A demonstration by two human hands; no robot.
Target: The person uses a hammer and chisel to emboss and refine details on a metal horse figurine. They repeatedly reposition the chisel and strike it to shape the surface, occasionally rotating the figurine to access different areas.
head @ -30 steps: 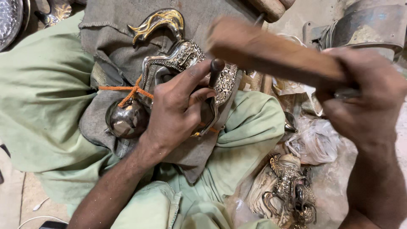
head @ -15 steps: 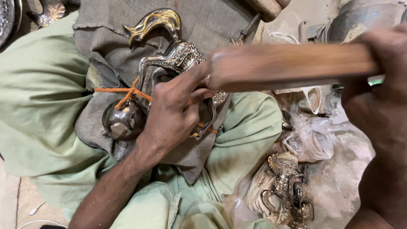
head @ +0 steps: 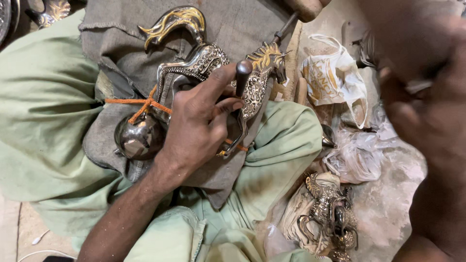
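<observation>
On the lap, left hand (head: 196, 128) pinches a punch (head: 241, 77) against the metal horse (head: 218, 63); right grip unclear.

Plastic bags (head: 340, 97), second figurine (head: 330, 213) crowd right; cloth (head: 242, 24) above bare

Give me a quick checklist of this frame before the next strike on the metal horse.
1. Punch pinched upright in left hand: ok.
2. Punch tip on horse figurine: cannot tell, fingers hide it.
3. Horse resting on grey cloth over lap: ok.
4. Orange cord tied around the figurine: ok.
5. Right hand grip on its tool: cannot tell, blurred.
6. Second figurine lying apart, beside the knee: ok.
</observation>
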